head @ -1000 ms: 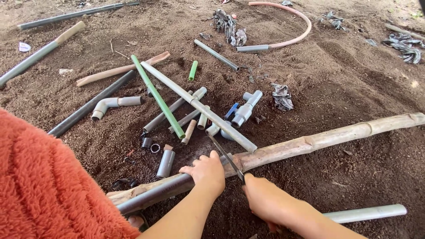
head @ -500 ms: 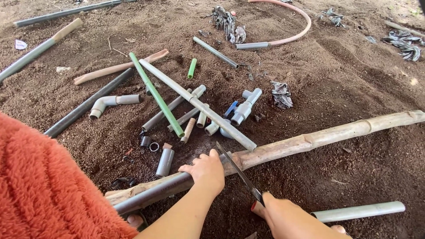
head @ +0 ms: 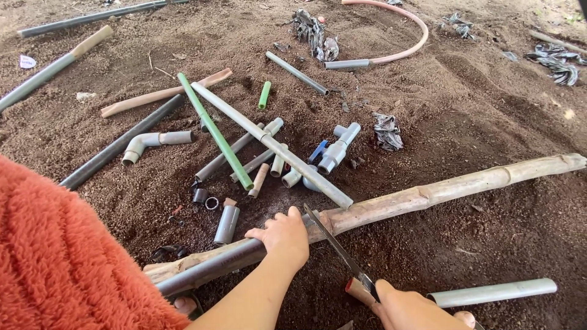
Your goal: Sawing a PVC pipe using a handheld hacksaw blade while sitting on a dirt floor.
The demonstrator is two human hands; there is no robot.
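Grey pipe (head: 211, 267) lies on a wooden pole (head: 440, 190) over loose soil, rigid, light and smooth enough to roll. Your left hand (head: 282, 237) clamps down on it just beside the saw blade (head: 333, 244); your right hand (head: 406, 308) grips the handle. Press close beside the blade, fingers clear.

The left hand (head: 282, 235) presses down on a dark grey pipe (head: 214, 266) that lies along a long wooden pole (head: 452, 186) on the brown soil (head: 465, 110). The right hand (head: 413, 308) holds a handsaw (head: 339, 247) by its handle, with the blade set on the pipe just beside the left hand. A light grey pipe (head: 492, 292) lies near the right hand. Behind the pole lie a green pipe (head: 214, 131), a long grey pipe (head: 272, 143), an elbow fitting (head: 150, 142) and short pipe pieces. An orange fluffy cloth (head: 61, 256) fills the lower left corner.
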